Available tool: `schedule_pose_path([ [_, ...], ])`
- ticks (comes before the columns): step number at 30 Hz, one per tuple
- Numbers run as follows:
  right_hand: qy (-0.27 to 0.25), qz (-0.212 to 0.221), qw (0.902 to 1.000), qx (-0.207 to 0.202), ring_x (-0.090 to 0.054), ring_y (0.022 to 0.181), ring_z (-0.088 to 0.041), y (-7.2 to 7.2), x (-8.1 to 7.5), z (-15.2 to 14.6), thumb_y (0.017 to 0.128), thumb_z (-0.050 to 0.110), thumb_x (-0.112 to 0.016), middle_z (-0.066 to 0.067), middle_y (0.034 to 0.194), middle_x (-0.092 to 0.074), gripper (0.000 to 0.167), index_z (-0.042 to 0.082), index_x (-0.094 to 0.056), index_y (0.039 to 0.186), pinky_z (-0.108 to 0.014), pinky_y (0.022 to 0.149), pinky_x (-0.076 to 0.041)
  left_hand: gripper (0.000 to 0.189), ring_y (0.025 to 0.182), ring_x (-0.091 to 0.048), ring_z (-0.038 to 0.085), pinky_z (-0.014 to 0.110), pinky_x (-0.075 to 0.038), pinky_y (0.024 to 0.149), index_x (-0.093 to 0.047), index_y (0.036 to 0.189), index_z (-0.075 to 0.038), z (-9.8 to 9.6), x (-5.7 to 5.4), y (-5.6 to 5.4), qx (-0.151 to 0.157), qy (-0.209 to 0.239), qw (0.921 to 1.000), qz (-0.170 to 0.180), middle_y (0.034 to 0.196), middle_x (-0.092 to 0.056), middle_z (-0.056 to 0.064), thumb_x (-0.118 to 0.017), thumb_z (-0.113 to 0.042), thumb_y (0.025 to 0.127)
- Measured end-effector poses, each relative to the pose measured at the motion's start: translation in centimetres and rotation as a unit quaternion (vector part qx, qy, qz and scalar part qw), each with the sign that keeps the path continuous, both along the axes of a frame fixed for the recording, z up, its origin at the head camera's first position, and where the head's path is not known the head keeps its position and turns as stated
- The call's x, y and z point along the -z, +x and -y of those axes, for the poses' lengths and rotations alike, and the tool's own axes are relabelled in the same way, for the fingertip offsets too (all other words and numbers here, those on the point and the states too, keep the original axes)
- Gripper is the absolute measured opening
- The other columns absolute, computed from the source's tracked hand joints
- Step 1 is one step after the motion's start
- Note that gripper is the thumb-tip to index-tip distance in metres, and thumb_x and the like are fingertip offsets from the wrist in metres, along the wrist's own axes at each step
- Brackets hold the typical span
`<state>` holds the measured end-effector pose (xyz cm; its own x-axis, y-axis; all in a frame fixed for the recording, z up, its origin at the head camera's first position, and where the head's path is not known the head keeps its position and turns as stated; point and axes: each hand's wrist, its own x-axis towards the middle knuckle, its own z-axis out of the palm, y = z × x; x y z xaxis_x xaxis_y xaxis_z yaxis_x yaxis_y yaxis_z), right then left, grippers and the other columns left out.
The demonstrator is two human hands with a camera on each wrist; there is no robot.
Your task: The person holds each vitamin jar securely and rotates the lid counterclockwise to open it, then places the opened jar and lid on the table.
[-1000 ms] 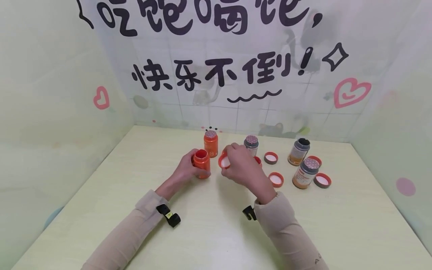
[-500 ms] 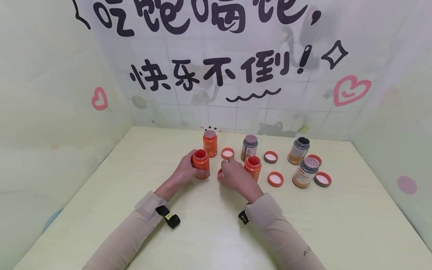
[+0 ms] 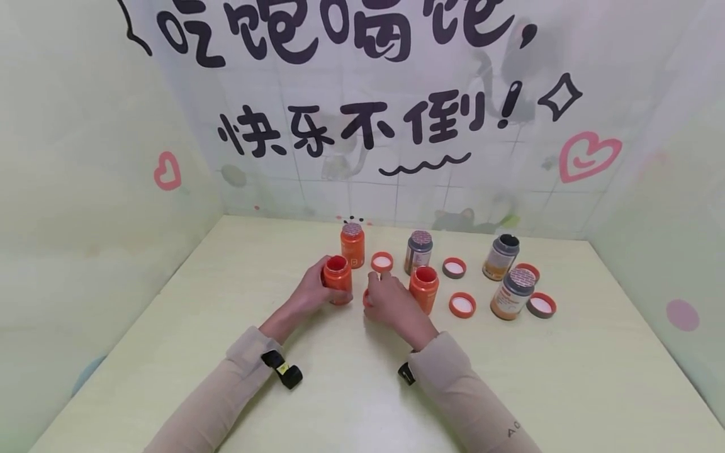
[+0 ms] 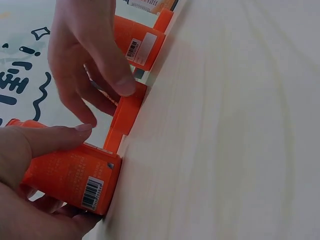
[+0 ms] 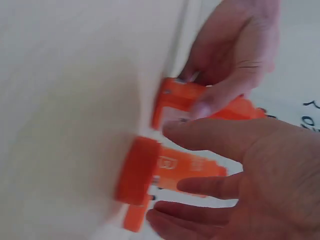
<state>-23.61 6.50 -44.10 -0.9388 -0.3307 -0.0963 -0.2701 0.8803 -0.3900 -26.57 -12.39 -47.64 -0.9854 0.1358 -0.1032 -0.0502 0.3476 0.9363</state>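
My left hand [image 3: 310,290] grips an orange bottle [image 3: 338,280] by its sides; it stands upright on the table with its mouth uncovered. Just right of it, an orange lid [image 5: 137,170] lies on the table, mostly hidden in the head view by my right hand [image 3: 393,304]. In the right wrist view the fingers of that hand are spread apart above the lid, with a gap between. A second uncovered orange bottle [image 3: 425,290] stands close by the right hand. Behind the held bottle is an orange bottle [image 3: 353,250] with a patterned seal over its mouth.
Lids lie inner side up, such as an orange one [image 3: 382,261], another orange one [image 3: 462,305] and a grey-rimmed one [image 3: 454,268]. Grey bottles stand at the back [image 3: 419,255] and right [image 3: 511,297]. Printed sheets wall the table [image 3: 351,390] on three sides.
The right hand has lowered an orange lid from the air to the table beside the held bottle, then let go of it. The left hand keeps its grip in place.
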Motion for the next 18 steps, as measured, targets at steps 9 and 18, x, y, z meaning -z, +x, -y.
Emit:
schedule_pose_path([
  [9, -0.061, -0.034, 0.9975, -0.014, -0.057, 0.119, -0.024, 1.8, -3.9, -0.5, 0.093, 0.029, -0.077, -0.012, 0.144, -0.054, 0.056, 0.010, -0.058, 0.141, -0.038, 0.089, -0.062, 0.072, 0.141, -0.046, 0.032, 0.058, -0.038, 0.121, -0.044, 0.145, -0.013, 0.0, -0.2, 0.0, 0.009, 0.016, 0.9998, -0.004, 0.148, -0.054, 0.010, -0.079, 0.002, 0.084],
  [18, -0.062, 0.004, 0.9950, -0.078, -0.057, 0.127, -0.026, 2.4, -5.9, -1.7, 0.095, 0.036, -0.074, -0.009, 0.147, -0.052, 0.056, 0.014, -0.056, 0.144, -0.045, 0.098, -0.059, 0.071, 0.139, -0.048, 0.032, 0.059, -0.036, 0.121, -0.045, 0.143, -0.013, 0.4, 0.3, 0.1, 0.002, 0.012, 0.9999, 0.001, 0.146, -0.055, 0.009, -0.080, 0.001, 0.083],
])
